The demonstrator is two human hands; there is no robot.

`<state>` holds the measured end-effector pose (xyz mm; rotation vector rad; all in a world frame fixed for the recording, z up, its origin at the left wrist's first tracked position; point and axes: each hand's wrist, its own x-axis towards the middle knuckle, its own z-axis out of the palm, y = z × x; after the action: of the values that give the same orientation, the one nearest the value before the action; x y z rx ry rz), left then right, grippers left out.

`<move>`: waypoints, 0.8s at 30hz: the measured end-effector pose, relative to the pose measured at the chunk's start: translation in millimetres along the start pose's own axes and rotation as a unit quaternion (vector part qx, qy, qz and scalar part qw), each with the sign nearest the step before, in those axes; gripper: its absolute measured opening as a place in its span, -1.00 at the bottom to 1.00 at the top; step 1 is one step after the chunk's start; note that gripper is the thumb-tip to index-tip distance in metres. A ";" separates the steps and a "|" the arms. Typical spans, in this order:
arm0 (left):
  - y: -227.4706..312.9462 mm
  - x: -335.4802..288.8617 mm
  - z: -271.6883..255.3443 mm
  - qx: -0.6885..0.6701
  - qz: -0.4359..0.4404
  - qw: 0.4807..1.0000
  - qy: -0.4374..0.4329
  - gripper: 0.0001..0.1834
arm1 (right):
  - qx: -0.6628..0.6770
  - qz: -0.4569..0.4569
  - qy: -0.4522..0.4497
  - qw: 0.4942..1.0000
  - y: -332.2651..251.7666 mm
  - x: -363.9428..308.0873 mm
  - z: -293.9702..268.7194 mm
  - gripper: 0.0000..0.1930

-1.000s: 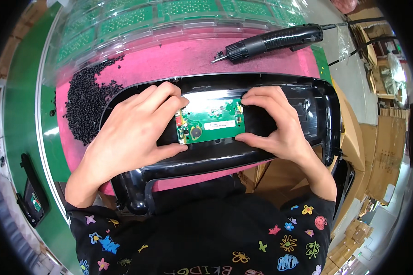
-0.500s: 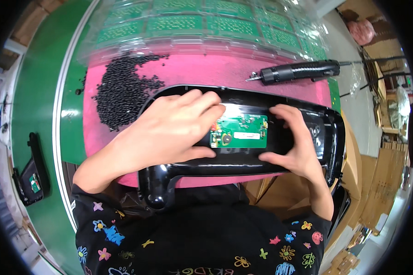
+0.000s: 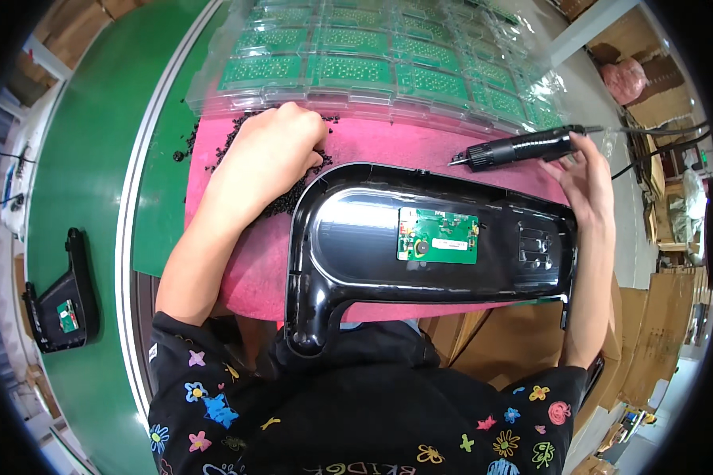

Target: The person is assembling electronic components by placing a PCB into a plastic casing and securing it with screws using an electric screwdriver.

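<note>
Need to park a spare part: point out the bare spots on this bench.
Free: pink mat between the screw pile and the electric screwdriver; green belt left of the mat. Crowded: board trays behind, black housing across the front.

you're at a green bench [image 3: 95, 158] with a pale rail [image 3: 131, 214] curving along its inner edge. pink mat [image 3: 253, 269] lies on top. clear trays [image 3: 388, 63] of green boards fill the far side. grey floor [image 3: 610, 119] to your right, with stacked cardboard boxes [image 3: 657, 332] and a pink bag [image 3: 624, 77] farther off. wooden shelving [image 3: 47, 55] at far left. even, bright overhead light, glare on the trays.
</note>
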<state>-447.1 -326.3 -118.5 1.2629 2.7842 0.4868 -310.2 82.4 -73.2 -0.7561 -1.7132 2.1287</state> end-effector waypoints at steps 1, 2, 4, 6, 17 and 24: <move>0.5 1.2 2.0 -0.001 0.005 1.000 0.000 -0.83 | 0.008 -0.055 -0.001 0.998 4.3 -4.3 18.5 -0.80; 1.6 3.0 3.1 0.020 0.004 1.000 0.005 -0.84 | 0.020 -0.111 0.011 0.994 10.2 -1.6 24.5 -0.76; 2.8 11.8 5.6 0.023 0.010 1.000 -0.001 -0.85 | 0.040 -0.256 0.041 0.965 23.5 -5.1 63.9 -0.69; -2.8 8.5 5.2 0.022 0.004 1.000 -0.008 -0.85 | 0.068 -0.270 -0.006 0.960 39.1 -9.6 99.2 -0.67; 24.4 18.7 -1.6 -0.202 0.120 0.949 0.211 -0.82 | 0.270 -0.182 -0.143 0.935 21.0 -55.7 121.2 -0.73; 47.6 12.1 4.5 -0.399 0.240 0.867 0.178 -0.80 | 0.332 -0.176 -0.207 0.903 11.4 -100.1 142.6 -0.69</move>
<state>-419.8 -286.7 -107.4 1.6890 1.9757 1.8186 -309.4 -89.5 -42.2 0.1962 -1.0206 2.4626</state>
